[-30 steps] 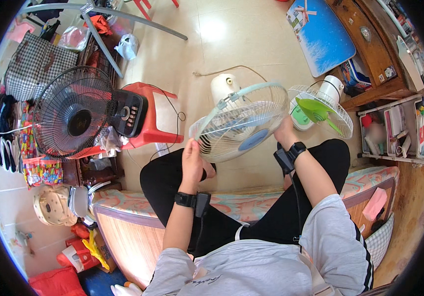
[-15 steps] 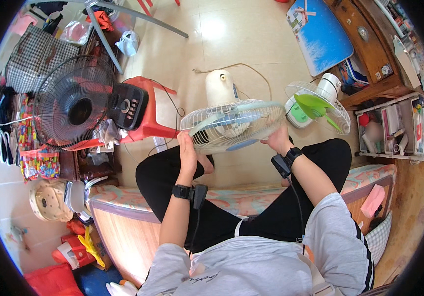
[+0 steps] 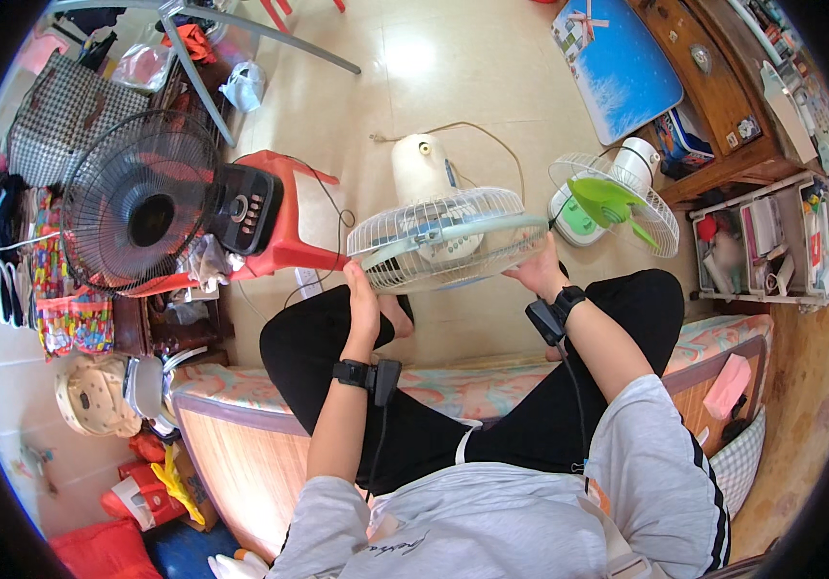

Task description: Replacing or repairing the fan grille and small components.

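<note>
A white wire fan grille (image 3: 385, 241) with a pale blue rim band is gripped between my two hands, tilted nearly flat. My left hand (image 3: 362, 299) holds its left edge, fingers pointing up along the rim; my right hand (image 3: 538, 265) holds its right edge from below. Behind the grille stands a white fan base (image 3: 414, 164) with a loose cord on the floor. To the left, a black fan (image 3: 152, 220) rests by a red plastic stool (image 3: 308, 207). To the right, a small white fan with green blades (image 3: 602, 198) is on the floor.
A wooden cabinet (image 3: 723, 125) has a blue board (image 3: 617, 77) against it, with a storage cart (image 3: 757, 241) below. Clutter and bags (image 3: 77, 125) line the left. Metal legs (image 3: 270, 39) reach in at the top left. My legs and a bedside edge (image 3: 231, 386) lie nearest.
The grille has tipped from a steeper slant to nearly flat and moved slightly left and lower, with both my hands still on its edges.
</note>
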The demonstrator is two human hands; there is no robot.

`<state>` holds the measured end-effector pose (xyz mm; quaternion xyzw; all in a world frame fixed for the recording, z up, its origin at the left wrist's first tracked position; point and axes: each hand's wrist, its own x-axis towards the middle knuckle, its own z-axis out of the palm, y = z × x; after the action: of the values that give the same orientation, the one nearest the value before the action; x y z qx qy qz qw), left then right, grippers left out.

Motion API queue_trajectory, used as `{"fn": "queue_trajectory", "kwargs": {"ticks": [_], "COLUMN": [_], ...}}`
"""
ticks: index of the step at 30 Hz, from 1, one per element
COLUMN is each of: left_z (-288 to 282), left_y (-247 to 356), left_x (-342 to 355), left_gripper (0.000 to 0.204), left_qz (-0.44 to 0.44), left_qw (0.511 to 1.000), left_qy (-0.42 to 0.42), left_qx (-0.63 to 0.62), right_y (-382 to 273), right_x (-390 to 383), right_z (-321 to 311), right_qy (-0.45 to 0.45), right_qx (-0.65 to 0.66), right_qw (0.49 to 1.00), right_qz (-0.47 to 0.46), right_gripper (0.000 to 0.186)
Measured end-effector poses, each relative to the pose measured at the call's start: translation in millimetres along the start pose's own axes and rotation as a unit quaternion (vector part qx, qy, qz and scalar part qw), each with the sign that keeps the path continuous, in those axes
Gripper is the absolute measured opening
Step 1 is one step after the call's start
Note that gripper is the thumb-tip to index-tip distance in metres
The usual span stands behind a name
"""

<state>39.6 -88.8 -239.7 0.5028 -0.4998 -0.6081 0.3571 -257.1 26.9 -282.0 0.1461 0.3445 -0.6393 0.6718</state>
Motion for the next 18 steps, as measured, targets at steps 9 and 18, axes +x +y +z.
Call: {"fn": "queue_trajectory", "kwargs": {"ticks": [9,18], "left_z": [10,18], "left_y": [0,13], "left_x": [3,5], "left_gripper": [0.054,0.049], "left_qz": [0.04,0.004], "left_qw": [0.996,0.987], "left_qy": [0.076,0.126], "left_qx": [-0.006,-0.095], "right_y": [14,19], "right_x": [14,48], "right_z": [11,-15], "right_qy": [0.046,-0.025], "right_qx": [-0.001,0.11], "right_qw": [0.998,0.992], "right_qz": [-0.029,-0.054], "right_gripper": [0.07,0.039]}}
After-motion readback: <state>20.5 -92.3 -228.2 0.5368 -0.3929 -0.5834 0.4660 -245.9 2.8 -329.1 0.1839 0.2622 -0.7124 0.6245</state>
